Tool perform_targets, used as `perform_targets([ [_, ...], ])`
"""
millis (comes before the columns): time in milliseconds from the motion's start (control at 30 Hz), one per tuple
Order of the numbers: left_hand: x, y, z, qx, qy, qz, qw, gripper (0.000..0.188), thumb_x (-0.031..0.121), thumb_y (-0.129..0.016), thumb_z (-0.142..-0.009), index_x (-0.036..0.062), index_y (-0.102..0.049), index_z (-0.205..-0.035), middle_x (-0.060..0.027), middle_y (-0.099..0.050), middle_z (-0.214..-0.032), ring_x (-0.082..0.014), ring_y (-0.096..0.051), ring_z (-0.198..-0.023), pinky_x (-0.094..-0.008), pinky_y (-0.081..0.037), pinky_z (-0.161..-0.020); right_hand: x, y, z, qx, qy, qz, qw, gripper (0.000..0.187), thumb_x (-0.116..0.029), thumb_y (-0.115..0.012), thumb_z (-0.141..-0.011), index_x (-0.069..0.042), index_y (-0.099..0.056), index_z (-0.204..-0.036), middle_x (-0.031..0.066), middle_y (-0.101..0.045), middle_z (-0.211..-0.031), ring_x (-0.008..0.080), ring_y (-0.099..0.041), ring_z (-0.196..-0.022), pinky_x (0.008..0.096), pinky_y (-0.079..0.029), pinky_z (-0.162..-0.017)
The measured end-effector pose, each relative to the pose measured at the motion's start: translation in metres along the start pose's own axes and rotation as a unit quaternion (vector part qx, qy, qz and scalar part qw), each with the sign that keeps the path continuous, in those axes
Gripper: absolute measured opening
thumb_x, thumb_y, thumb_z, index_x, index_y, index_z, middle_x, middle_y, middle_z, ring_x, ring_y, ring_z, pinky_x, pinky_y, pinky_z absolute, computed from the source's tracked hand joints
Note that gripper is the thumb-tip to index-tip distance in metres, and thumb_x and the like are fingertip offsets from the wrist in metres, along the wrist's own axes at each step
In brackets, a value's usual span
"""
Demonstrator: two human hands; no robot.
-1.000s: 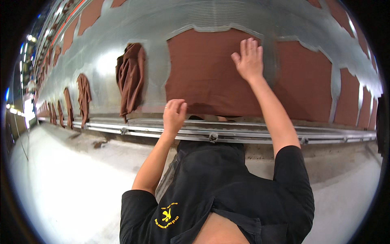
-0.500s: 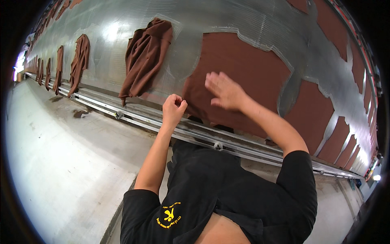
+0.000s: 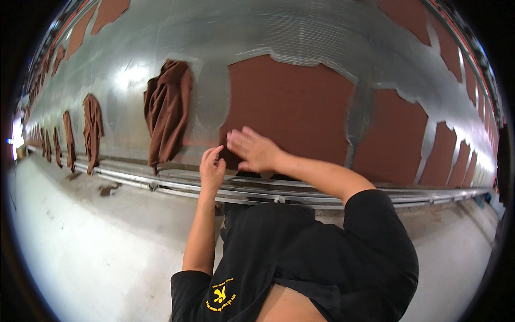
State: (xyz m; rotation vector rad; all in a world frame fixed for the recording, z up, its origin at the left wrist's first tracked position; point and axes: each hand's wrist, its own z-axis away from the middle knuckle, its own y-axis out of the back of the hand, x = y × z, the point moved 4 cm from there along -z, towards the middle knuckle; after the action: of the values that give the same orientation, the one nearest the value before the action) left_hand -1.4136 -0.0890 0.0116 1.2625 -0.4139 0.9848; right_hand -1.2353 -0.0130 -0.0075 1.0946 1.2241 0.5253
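Note:
A brown fabric panel (image 3: pixel 292 107) lies spread flat on the long metal table in front of me. At its near left corner, my left hand (image 3: pixel 213 167) pinches the fabric's edge between thumb and forefinger. My right hand (image 3: pixel 253 151) is just to the right, palm down over the same panel near that corner, its fingers stretched out. Whether the whole palm presses on the cloth is hard to tell. Left of the panel, a crumpled brown fabric piece (image 3: pixel 169 110) lies bunched on the table.
The grey metal table (image 3: pixel 209 102) curves off to both sides. Metal rails (image 3: pixel 332 194) run along its near edge, against my body. More bunched fabric pieces (image 3: pixel 92 126) lie to the left, and flat brown panels (image 3: pixel 394 134) to the right. Pale floor (image 3: pixel 96 236) shows below.
My right hand has swept left across the panel toward my left hand. The panel's left edge now lies smoother. The view has shifted and turned a little.

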Motion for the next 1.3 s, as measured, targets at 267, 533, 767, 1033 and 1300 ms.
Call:
perform_targets([
  [267,-0.023,0.059,0.097,0.045,0.030,-0.032,0.998,0.038,0.003,-0.062,-0.092,0.0029,-0.063,-0.130,-0.0090,-0.061,-0.123,-0.0131,-0.063,-0.088,-0.0262,-0.052,-0.077,0.155,0.097,0.107,0.244,-0.269,0.206,0.909,0.057,-0.042,-0.062,-0.089,-0.001,-0.052,-0.128,0.0212,-0.049,-0.139,0.0396,-0.045,-0.129,0.0539,-0.037,-0.106],
  [533,-0.041,0.077,0.172,0.102,0.082,0.063,0.989,0.038,0.006,-0.063,-0.096,-0.0010,-0.060,-0.133,-0.0066,-0.064,-0.119,-0.0089,-0.061,-0.089,-0.0246,-0.052,-0.078,0.165,0.074,0.098,0.165,-0.376,0.286,0.866,0.075,-0.057,-0.035,-0.104,-0.001,-0.037,-0.153,0.0245,-0.033,-0.160,0.0395,-0.029,-0.149,0.0570,-0.020,-0.121],
  [767,-0.068,0.094,0.142,0.071,0.052,0.115,0.989,0.035,0.007,-0.062,-0.098,-0.0031,-0.061,-0.131,-0.0076,-0.068,-0.115,-0.0080,-0.062,-0.085,-0.0233,-0.052,-0.079,-0.059,-0.033,0.019,0.082,-0.134,0.073,0.985,0.070,-0.055,-0.047,-0.100,-0.005,-0.047,-0.149,0.0188,-0.033,-0.162,0.0339,-0.026,-0.152,0.0553,-0.018,-0.123],
  [1033,-0.165,0.161,0.177,0.087,0.077,0.281,0.953,0.032,0.013,-0.059,-0.103,-0.0003,-0.061,-0.132,-0.0078,-0.068,-0.118,-0.0126,-0.066,-0.094,-0.0278,-0.055,-0.085,-0.068,-0.026,-0.028,0.294,-0.329,0.152,0.884,0.061,-0.042,-0.053,-0.099,0.003,-0.048,-0.139,0.0294,-0.039,-0.150,0.0457,-0.036,-0.139,0.0570,-0.027,-0.115],
  [1300,-0.265,0.231,0.217,0.131,0.146,0.304,0.932,0.027,0.014,-0.059,-0.103,0.0000,-0.064,-0.126,-0.0065,-0.070,-0.110,-0.0116,-0.066,-0.089,-0.0257,-0.054,-0.079,-0.177,-0.048,-0.055,0.217,-0.251,-0.268,0.904,0.028,-0.029,-0.068,-0.092,-0.003,-0.073,-0.099,0.0167,-0.071,-0.101,0.0346,-0.067,-0.100,0.0420,-0.052,-0.091],
])
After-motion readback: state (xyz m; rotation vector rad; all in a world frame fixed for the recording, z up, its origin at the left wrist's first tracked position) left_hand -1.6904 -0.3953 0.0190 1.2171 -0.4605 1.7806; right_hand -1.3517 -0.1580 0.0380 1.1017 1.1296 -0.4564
